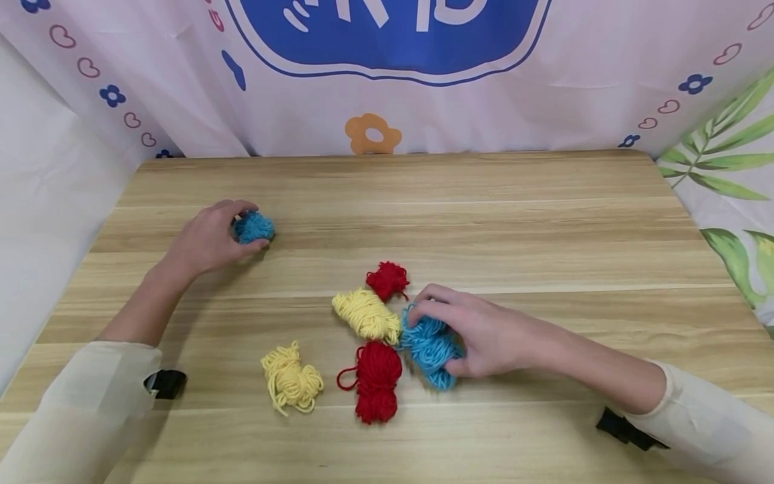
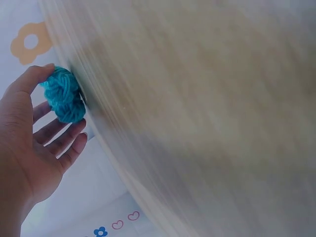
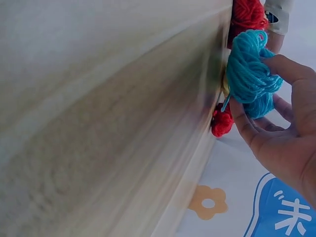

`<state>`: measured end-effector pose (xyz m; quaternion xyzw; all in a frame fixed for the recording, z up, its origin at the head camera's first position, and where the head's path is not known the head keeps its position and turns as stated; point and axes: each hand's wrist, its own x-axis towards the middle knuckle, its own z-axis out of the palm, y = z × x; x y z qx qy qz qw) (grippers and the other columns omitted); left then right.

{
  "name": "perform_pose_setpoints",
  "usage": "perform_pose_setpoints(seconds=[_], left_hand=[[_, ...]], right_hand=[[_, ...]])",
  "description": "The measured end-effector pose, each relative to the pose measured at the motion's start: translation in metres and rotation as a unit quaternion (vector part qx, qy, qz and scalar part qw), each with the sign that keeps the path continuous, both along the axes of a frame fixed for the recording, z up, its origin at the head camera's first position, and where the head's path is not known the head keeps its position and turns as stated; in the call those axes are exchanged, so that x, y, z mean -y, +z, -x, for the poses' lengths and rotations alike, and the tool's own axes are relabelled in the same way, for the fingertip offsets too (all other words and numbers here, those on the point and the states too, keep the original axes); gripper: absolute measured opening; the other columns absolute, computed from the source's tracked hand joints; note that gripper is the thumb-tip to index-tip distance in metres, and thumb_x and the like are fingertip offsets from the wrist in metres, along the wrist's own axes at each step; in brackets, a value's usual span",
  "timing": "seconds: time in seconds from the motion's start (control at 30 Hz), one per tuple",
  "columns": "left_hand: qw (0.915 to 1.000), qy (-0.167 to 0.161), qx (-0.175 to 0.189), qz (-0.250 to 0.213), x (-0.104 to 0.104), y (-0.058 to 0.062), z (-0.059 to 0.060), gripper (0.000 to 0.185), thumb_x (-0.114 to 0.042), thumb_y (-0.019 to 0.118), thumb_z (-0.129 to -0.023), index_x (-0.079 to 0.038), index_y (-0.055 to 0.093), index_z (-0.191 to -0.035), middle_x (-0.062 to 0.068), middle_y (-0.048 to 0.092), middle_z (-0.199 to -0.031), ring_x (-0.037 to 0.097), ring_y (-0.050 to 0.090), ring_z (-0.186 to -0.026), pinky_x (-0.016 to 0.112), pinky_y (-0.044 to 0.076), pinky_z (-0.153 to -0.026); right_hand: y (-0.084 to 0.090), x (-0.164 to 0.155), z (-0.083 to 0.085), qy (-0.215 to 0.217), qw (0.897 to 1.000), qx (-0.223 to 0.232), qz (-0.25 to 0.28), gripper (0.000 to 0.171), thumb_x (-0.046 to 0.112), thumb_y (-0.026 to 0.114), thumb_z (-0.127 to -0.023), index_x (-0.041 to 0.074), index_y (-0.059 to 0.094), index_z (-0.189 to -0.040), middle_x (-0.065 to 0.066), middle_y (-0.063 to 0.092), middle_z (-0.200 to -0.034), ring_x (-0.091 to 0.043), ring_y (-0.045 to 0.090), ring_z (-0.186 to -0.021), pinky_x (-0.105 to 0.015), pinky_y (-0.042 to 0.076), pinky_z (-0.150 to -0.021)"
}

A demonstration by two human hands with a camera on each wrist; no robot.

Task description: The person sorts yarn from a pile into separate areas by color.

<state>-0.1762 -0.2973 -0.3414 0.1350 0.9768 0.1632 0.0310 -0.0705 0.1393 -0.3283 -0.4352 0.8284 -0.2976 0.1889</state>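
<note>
My left hand (image 1: pixel 213 236) grips a small blue yarn ball (image 1: pixel 254 227) on the left of the wooden table (image 1: pixel 484 222); in the left wrist view the thumb and fingers (image 2: pixel 59 136) curl round that ball (image 2: pixel 64 96). My right hand (image 1: pixel 478 333) grips a larger blue yarn bundle (image 1: pixel 431 346) near the table's middle, seen also in the right wrist view as the blue bundle (image 3: pixel 249 74) pinched between thumb and fingers. Beside it lie a yellow bundle (image 1: pixel 366 314), a small red ball (image 1: pixel 388 279), a red bundle (image 1: pixel 377 380) and a second yellow bundle (image 1: pixel 291 380).
A pink printed cloth (image 1: pixel 387 74) hangs behind the table, with a leaf-print cloth (image 1: pixel 725 181) at the right. The table's right half and far side hold nothing. Both wrists wear black straps below pale sleeves.
</note>
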Motion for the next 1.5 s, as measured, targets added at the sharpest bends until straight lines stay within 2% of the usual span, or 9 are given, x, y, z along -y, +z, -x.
perform_pose_setpoints(seconds=[0.23,0.43,0.83,1.17,1.5], left_hand=[[1.0,0.004,-0.001,-0.003,-0.002,0.004,-0.004,0.068,-0.033,0.08,-0.091,0.007,0.055,-0.139,0.035,0.056,-0.137,0.049,0.056,-0.121,0.066,0.046,-0.099],[0.9998,0.004,-0.014,-0.015,-0.003,0.007,-0.007,0.065,-0.029,0.08,-0.09,0.006,0.056,-0.139,0.032,0.06,-0.129,0.045,0.06,-0.112,0.063,0.05,-0.092],[0.9996,0.006,-0.019,-0.019,-0.007,0.017,-0.01,0.063,-0.028,0.081,-0.09,0.006,0.057,-0.138,0.031,0.061,-0.127,0.045,0.059,-0.114,0.063,0.05,-0.09],[0.9985,-0.015,-0.05,-0.017,-0.019,0.025,-0.018,0.061,-0.028,0.082,-0.089,0.004,0.06,-0.136,0.027,0.063,-0.126,0.043,0.061,-0.11,0.061,0.052,-0.086],[0.9964,-0.044,-0.069,-0.023,-0.032,0.033,-0.03,0.054,-0.024,0.083,-0.087,0.002,0.064,-0.131,0.026,0.063,-0.13,0.042,0.063,-0.112,0.062,0.053,-0.09]], right_hand=[[0.006,-0.002,0.001,0.006,1.0,-0.003,0.028,0.058,0.003,0.088,-0.076,0.017,0.058,-0.124,0.001,0.055,-0.133,-0.019,0.056,-0.118,-0.032,0.057,-0.094],[0.014,-0.001,0.004,0.007,0.999,0.011,0.051,0.057,0.002,0.087,-0.077,0.015,0.058,-0.124,-0.001,0.056,-0.132,-0.019,0.057,-0.113,-0.025,0.058,-0.085],[0.021,0.004,0.016,-0.004,0.997,0.006,0.082,0.057,0.002,0.087,-0.077,0.013,0.059,-0.126,-0.003,0.057,-0.131,-0.019,0.057,-0.112,-0.027,0.059,-0.079],[0.019,0.007,0.025,-0.015,0.996,-0.006,0.089,0.059,0.001,0.088,-0.074,0.011,0.06,-0.126,-0.005,0.059,-0.128,-0.02,0.058,-0.109,-0.029,0.06,-0.076],[0.018,0.012,0.031,-0.033,0.994,-0.014,0.102,0.062,0.004,0.089,-0.074,0.01,0.06,-0.129,-0.004,0.06,-0.131,-0.019,0.058,-0.111,-0.033,0.061,-0.078]])
